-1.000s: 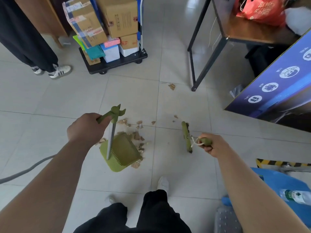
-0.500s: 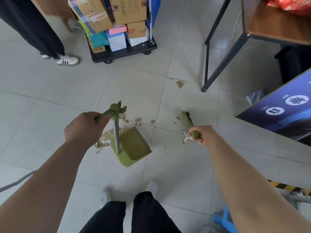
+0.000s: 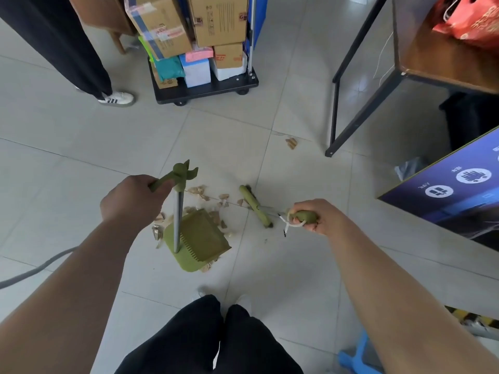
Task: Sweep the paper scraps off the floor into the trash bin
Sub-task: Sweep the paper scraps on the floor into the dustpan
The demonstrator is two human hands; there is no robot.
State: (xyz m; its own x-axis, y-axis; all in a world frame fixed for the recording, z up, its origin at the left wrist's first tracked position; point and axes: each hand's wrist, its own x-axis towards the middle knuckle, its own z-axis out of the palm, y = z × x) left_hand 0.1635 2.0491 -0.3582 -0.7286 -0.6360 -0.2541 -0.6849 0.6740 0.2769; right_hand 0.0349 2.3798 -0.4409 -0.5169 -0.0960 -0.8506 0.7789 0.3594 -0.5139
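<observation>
My left hand (image 3: 132, 197) grips the green handle of an upright long-handled dustpan (image 3: 198, 240) resting on the grey tile floor. Brown paper scraps (image 3: 201, 190) lie around the pan's left, far and near sides. My right hand (image 3: 314, 215) holds the green grip of a broom whose green head (image 3: 255, 206) rests on the floor just right of the scraps. One lone scrap (image 3: 291, 143) lies farther off, near a table leg. No trash bin is in view.
A black cart (image 3: 205, 89) stacked with cardboard boxes stands ahead. Another person's dark trousers and white shoe (image 3: 117, 98) are at far left. A black-framed table (image 3: 334, 114) and a dark blue printed board (image 3: 453, 190) stand to the right. A grey cable (image 3: 35, 269) crosses the floor left.
The broom head has swung left and nearer to the scraps beside the dustpan. The dustpan has stayed among the scraps, and my view has shifted slightly.
</observation>
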